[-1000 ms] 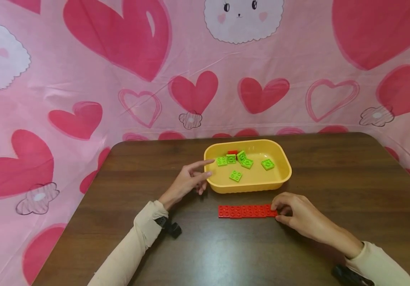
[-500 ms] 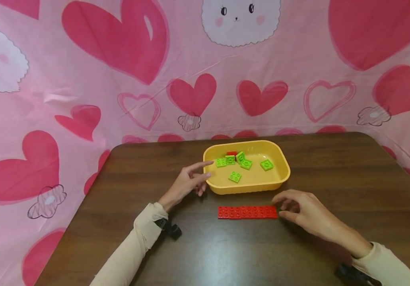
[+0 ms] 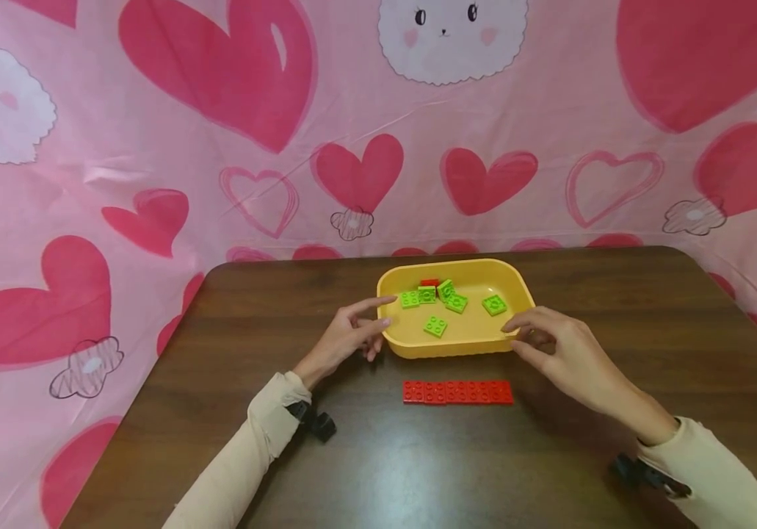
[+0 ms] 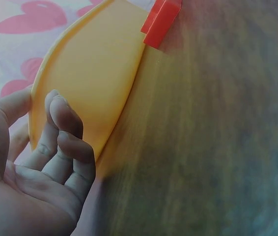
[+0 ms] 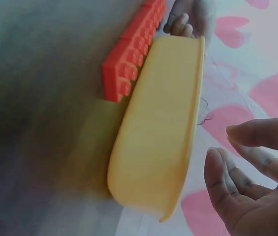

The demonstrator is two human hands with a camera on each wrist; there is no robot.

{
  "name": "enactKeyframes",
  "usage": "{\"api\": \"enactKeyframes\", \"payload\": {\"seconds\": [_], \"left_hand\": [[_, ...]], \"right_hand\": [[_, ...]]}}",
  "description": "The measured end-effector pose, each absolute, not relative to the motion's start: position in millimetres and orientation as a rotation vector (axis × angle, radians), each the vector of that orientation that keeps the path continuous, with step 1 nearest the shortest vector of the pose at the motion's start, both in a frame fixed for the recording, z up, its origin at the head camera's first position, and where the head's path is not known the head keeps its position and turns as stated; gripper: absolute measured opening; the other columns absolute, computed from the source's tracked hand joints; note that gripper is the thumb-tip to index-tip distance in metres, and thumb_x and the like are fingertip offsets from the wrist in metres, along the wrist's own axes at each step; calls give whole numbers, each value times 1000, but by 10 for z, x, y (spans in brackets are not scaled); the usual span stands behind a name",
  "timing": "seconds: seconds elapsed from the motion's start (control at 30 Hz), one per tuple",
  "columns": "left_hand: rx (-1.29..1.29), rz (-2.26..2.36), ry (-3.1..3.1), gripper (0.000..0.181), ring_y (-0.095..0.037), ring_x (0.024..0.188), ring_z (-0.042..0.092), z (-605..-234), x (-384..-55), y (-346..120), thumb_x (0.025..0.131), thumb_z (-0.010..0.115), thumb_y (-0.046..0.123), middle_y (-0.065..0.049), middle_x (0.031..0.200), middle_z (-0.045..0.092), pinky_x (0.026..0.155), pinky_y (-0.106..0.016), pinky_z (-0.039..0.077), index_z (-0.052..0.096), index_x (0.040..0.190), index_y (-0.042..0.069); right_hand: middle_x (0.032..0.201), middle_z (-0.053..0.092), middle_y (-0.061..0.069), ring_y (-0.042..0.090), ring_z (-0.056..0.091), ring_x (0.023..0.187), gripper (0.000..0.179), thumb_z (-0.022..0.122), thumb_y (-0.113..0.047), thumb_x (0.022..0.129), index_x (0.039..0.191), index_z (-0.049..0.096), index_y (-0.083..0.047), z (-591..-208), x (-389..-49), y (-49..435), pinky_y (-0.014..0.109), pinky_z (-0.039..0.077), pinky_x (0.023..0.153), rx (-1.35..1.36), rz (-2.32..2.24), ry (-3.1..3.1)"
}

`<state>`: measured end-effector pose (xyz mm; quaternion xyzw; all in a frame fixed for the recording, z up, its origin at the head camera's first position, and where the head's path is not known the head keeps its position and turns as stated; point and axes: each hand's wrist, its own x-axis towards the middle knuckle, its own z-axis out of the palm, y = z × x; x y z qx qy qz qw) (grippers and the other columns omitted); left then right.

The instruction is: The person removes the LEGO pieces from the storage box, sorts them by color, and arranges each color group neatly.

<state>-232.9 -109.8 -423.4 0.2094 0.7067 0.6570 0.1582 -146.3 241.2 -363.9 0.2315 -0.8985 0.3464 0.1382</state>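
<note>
A yellow tub (image 3: 457,347) stands on the table with several green toy bricks (image 3: 435,326) and a red brick (image 3: 429,282) inside. My left hand (image 3: 345,338) rests at its left end, thumb and index finger over the rim, the other fingers loosely bent outside the wall (image 4: 85,73). My right hand (image 3: 566,353), holding nothing, hovers at the front right corner of the tub, thumb and fingers apart. In the right wrist view, that hand's fingers (image 5: 220,182) stand beside the rim. In front of the tub lies a straight row of red studded bricks (image 3: 457,392), untouched.
The dark wooden table (image 3: 272,294) reaches back to a pink cloth (image 3: 418,117) printed with hearts. A black wrist camera (image 3: 315,422) is strapped to the left sleeve, another (image 3: 649,477) to the right.
My right hand has let go of the right end of the red row and moved up and away to the tub's front right corner. The left hand has stayed at the rim.
</note>
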Motion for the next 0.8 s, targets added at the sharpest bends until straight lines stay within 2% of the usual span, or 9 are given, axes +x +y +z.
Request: {"api": "enactKeyframes", "payload": {"seconds": [0.2,0.33,0.47,0.8], "left_hand": [[588,1871,2026,49,-22,52,54,-4241,-2340,-1098,99,65,22,-18,67,58,50,-29,50,51,145,12],[594,1874,2020,49,-21,52,54,-4248,-2345,-1089,99,65,20,-20,67,57,50,-29,50,51,145,10],[599,1877,2021,49,-21,52,54,-4249,-2345,-1087,99,65,20,-18,66,58,50,-29,50,51,145,10],[594,1898,2003,50,-19,50,54,-4256,-2349,-1087,99,65,19,-13,64,58,49,-29,50,51,145,9]], "right_hand": [[101,69,0,12,64,83,25,79,-1,83,102,72,-15,-3574,-1594,2348,30,58,73,678,989,-2600],[104,69,3,16,65,81,24,78,-1,84,105,73,-12,-3553,-1675,2321,30,58,71,675,1018,-2621],[106,70,5,18,65,84,24,77,-2,85,108,73,-9,-3525,-1781,2301,31,58,73,686,1026,-2634],[110,71,8,25,64,96,24,72,-5,90,114,71,-5,-3466,-2072,2197,46,57,81,736,1019,-2712]]}}
